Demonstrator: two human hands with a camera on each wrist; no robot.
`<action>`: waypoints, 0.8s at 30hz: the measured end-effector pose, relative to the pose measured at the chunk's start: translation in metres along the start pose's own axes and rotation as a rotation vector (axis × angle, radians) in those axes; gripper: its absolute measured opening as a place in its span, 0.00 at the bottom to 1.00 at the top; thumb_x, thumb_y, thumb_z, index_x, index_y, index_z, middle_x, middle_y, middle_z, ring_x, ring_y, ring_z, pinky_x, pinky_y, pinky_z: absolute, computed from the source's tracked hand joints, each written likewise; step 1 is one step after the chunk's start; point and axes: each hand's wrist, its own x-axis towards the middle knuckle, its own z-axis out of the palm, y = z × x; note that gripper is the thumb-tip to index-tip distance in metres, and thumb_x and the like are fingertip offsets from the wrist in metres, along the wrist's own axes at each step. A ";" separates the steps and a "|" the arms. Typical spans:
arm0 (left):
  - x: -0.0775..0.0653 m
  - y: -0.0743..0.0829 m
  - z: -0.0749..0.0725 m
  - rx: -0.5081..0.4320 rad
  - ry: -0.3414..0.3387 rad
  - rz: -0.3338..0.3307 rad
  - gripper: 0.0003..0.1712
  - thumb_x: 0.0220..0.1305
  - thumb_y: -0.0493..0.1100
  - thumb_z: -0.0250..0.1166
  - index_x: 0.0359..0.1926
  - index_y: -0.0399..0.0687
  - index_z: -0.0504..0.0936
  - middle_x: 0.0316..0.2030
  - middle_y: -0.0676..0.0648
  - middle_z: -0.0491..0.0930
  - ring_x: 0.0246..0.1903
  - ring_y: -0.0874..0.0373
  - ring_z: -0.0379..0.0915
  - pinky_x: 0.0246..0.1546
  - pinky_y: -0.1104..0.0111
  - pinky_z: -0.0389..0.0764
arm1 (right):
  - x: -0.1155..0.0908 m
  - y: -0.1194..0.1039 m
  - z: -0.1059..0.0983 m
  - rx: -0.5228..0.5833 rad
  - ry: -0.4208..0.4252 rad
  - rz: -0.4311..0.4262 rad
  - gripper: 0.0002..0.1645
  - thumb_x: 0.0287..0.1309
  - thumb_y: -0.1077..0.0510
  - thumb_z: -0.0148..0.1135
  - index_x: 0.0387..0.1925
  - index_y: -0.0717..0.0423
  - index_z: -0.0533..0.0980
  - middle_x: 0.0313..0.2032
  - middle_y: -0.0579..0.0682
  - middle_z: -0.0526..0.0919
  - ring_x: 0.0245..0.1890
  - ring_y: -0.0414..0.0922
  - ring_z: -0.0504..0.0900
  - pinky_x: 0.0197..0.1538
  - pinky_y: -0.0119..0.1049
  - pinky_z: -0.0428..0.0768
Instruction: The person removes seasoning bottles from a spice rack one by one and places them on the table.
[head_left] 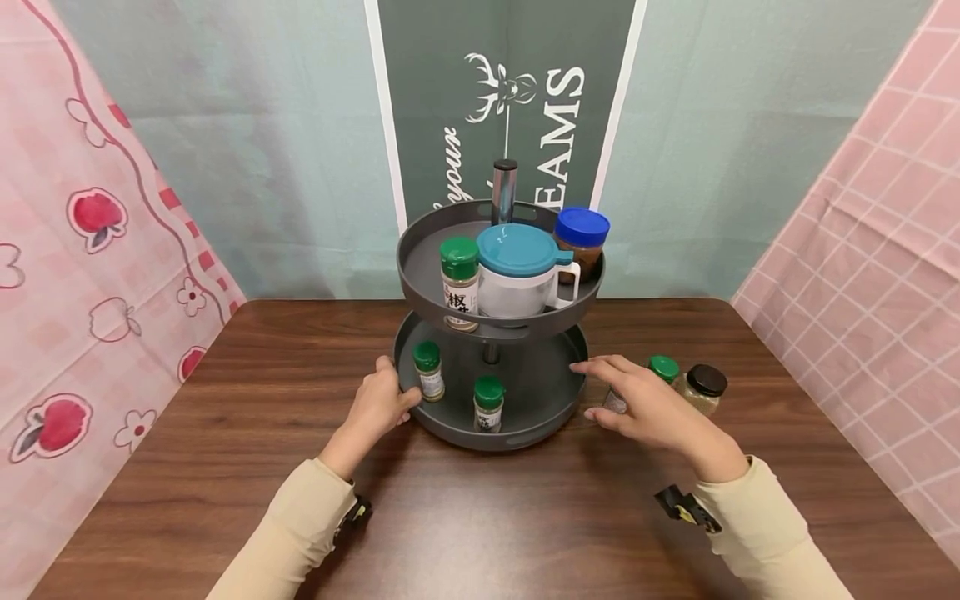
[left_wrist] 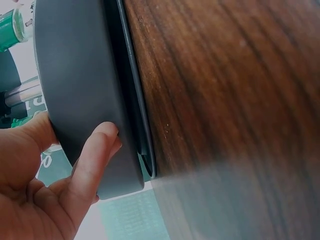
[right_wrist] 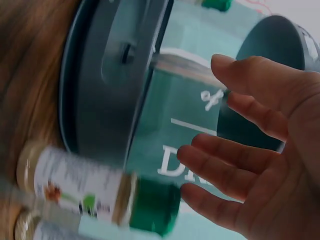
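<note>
A two-tier dark grey turntable rack point(head_left: 525, 437) stands on the table. My left hand point(head_left: 378, 396) grips the lower tray's left rim, thumb inside and fingers against the outer wall point(left_wrist: 80, 75). My right hand point(head_left: 648, 404) hovers by the lower tray's right side, fingers spread and holding nothing. Two green-capped spice jars, one at left point(head_left: 429, 375) and one in front point(head_left: 488, 408), stand in the lower tray. Beyond the right hand is another green-capped spice jar point(right_wrist: 85, 182), partly hidden in the head view, beside a black-lidded jar point(head_left: 705, 387).
The upper tray point(head_left: 423, 271) holds a larger green-capped spice bottle point(head_left: 460, 283), a white cup with a teal lid point(head_left: 517, 283) and a blue-lidded jar point(head_left: 581, 237). A metal post point(head_left: 504, 192) rises through both tiers. Curtains hang behind and along both sides of the wooden table point(head_left: 480, 517).
</note>
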 end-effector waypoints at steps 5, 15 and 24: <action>0.001 0.000 0.001 -0.003 -0.002 -0.003 0.22 0.54 0.39 0.61 0.43 0.34 0.60 0.14 0.46 0.75 0.12 0.60 0.73 0.17 0.68 0.72 | 0.010 -0.011 0.009 0.018 -0.048 -0.024 0.33 0.50 0.57 0.69 0.58 0.57 0.70 0.53 0.56 0.73 0.39 0.46 0.77 0.39 0.41 0.76; 0.001 0.000 0.001 -0.013 -0.003 -0.015 0.22 0.54 0.39 0.62 0.44 0.34 0.60 0.15 0.45 0.75 0.12 0.60 0.73 0.16 0.68 0.72 | 0.024 -0.026 0.023 0.044 -0.063 -0.114 0.32 0.51 0.58 0.68 0.58 0.56 0.70 0.51 0.54 0.74 0.34 0.42 0.75 0.36 0.37 0.76; 0.001 0.000 0.001 -0.009 0.003 -0.017 0.22 0.54 0.39 0.61 0.43 0.35 0.60 0.14 0.46 0.75 0.12 0.60 0.73 0.17 0.68 0.72 | 0.040 -0.042 0.032 0.093 0.015 -0.189 0.32 0.51 0.58 0.68 0.58 0.56 0.69 0.51 0.53 0.73 0.48 0.46 0.74 0.47 0.43 0.76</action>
